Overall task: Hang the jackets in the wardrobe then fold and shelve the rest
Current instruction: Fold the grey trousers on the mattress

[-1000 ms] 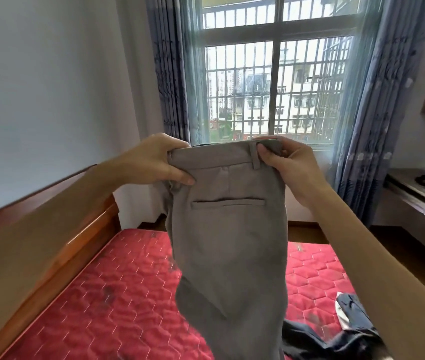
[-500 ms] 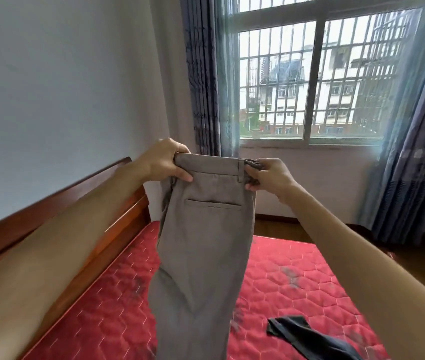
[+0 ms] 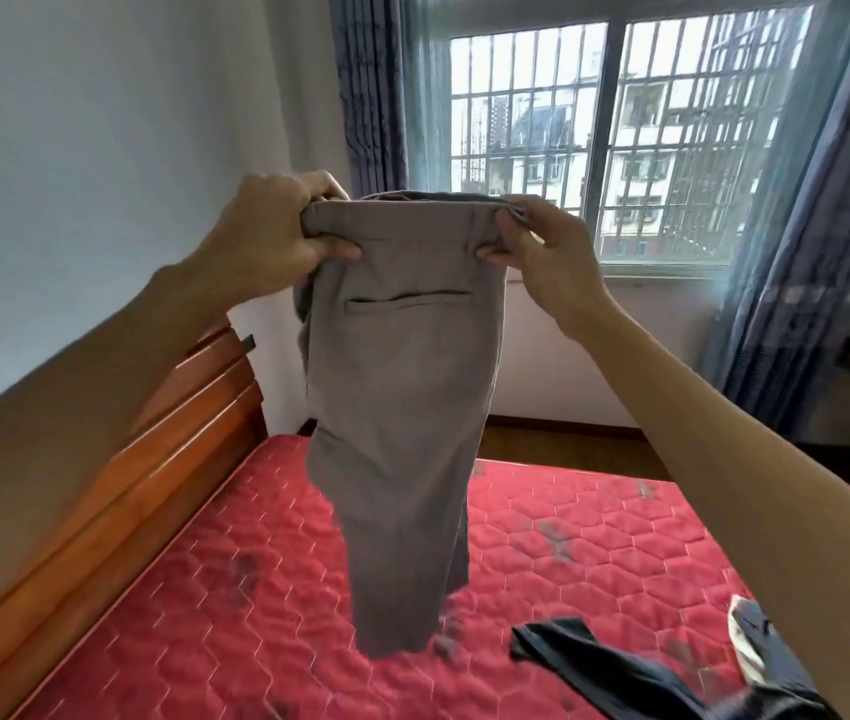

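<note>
Holding grey trousers up by the waistband, left hand and right hand both pinched shut on it, legs hanging straight over mattress for folding.

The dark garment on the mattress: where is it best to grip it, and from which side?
Probably grip the dark garment at its free end nearest the grey trousers, reaching from above. That end lies flat and clear on the mattress; the rest runs out of frame.

text: none legible | labels: perhaps lost to blur
</note>
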`<state>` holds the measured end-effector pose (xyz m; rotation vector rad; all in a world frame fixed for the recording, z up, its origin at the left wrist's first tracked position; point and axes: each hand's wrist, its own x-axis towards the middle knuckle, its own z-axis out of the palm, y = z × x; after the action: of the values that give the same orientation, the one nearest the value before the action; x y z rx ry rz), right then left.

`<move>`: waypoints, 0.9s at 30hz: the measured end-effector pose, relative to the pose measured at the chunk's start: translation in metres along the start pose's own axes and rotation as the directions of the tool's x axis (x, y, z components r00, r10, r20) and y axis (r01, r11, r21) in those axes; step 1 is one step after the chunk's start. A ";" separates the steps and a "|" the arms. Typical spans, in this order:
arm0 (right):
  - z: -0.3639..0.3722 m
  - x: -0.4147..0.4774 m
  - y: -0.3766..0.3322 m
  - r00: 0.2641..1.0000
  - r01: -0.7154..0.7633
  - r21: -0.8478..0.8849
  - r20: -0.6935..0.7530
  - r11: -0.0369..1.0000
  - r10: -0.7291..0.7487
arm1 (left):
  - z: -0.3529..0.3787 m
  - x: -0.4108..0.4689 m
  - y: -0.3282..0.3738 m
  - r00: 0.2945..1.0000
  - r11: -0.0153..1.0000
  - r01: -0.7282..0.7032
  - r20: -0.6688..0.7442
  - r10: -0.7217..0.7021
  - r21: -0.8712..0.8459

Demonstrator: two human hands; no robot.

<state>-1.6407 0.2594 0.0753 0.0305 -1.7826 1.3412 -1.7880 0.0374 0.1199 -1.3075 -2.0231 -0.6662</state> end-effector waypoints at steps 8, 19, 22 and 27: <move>-0.035 -0.069 -0.006 1.000 -0.015 -0.173 0.011 0.985 0.017 | 0.000 -0.056 0.044 0.978 0.985 -0.150 0.136 0.160 -0.082; -0.071 -0.252 0.034 0.923 -0.259 -0.295 0.205 0.920 0.326 | 0.039 -0.217 0.100 0.822 0.973 0.071 0.566 0.067 -0.219; -0.070 -0.343 0.065 0.802 -0.452 -0.314 0.267 0.835 0.535 | 0.071 -0.307 0.115 0.656 0.905 0.294 0.754 0.042 -0.306; -0.062 -0.498 0.106 0.508 -0.707 -0.370 0.327 0.602 0.797 | 0.111 -0.474 0.150 0.386 0.752 0.609 0.923 0.000 -0.254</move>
<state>-1.3497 0.1247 -0.3250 -0.6884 -2.4898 1.8733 -1.5298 -0.1137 -0.2918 -1.8904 -3.2235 -0.9305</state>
